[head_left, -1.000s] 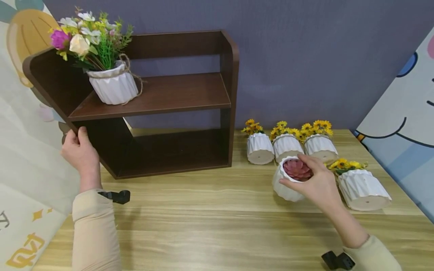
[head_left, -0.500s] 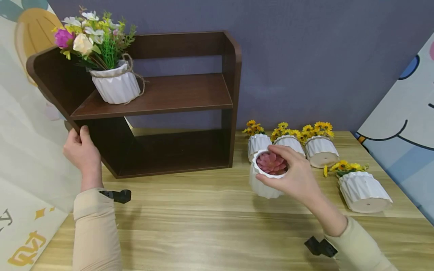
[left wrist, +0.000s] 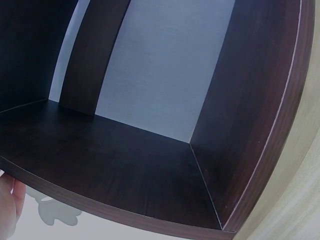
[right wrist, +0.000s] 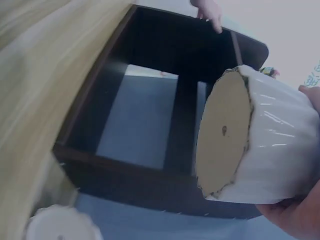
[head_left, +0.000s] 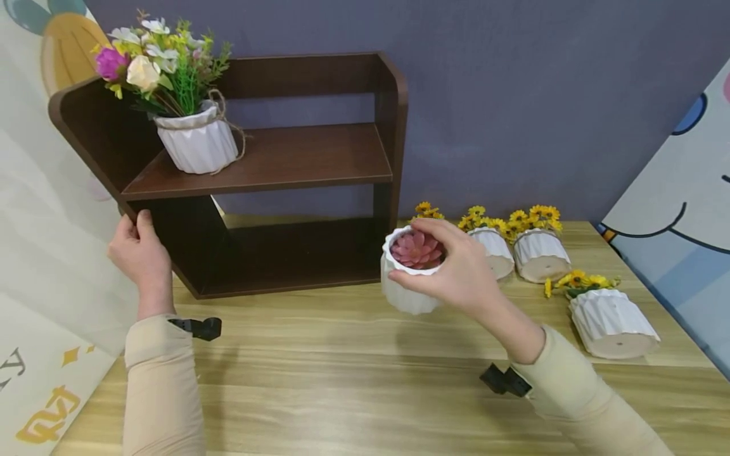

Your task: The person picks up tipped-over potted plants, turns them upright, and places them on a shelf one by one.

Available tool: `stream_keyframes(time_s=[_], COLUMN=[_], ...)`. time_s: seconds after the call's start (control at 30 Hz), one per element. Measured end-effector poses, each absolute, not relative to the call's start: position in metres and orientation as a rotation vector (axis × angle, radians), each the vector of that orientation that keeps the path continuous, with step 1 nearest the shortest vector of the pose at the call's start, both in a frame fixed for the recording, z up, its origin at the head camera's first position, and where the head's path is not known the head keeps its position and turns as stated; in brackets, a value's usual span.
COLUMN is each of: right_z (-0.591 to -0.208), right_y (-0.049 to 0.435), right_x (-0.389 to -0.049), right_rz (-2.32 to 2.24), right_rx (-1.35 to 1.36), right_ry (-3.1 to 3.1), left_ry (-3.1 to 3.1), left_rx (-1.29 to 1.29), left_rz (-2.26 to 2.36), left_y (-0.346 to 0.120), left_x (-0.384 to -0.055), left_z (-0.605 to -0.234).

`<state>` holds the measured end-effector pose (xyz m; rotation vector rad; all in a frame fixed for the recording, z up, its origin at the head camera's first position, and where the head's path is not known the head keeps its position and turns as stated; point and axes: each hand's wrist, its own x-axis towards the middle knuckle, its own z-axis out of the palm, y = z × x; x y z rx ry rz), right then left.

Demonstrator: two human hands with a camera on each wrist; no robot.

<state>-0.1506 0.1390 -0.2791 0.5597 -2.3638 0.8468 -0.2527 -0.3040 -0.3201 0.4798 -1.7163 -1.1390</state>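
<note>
In the head view my left hand point(head_left: 141, 266) grips the front edge of the left side panel of a dark brown two-tier shelf point(head_left: 319, 152). Part of that hand point(left wrist: 9, 205) shows at the lower left of the left wrist view. My right hand point(head_left: 464, 272) holds a white ribbed pot point(head_left: 407, 296) by its rim, thumb in front and fingers behind. A pink succulent point(head_left: 418, 249) fills the pot. This pot is off the table, just in front of the shelf's lower right corner. Its pale base point(right wrist: 225, 132) with a small hole faces the right wrist camera.
A white pot of mixed flowers point(head_left: 196, 142), tied with twine, stands on the upper shelf at the left. Several white pots with yellow flowers lie on their sides on the wooden table point(head_left: 319, 380) at the right, one pot point(head_left: 613, 323) nearer. A grey-blue wall point(head_left: 513, 114) rises behind.
My right hand has carried the potted succulent leftward and up, from among the lying pots to near the shelf's right side. The left hand keeps its grip on the shelf.
</note>
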Motion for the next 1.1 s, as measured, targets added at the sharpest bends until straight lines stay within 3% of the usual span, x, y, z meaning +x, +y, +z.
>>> stream_keyframes(time_s=[0.5,1.1], right_z=[-0.227,-0.181], right_y=[0.091,0.038], right_x=[-0.165,-0.201], right_rz=[0.960,1.128], right_rx=[0.743,0.707], right_ry=[-2.170,-2.172], left_ry=[-1.711,-1.707], left_rx=[0.474,0.467], left_rz=[-1.140,-1.125], left_y=[-0.304,-0.306], left_x=[-0.253,-0.253], left_z=[-0.320,-0.321])
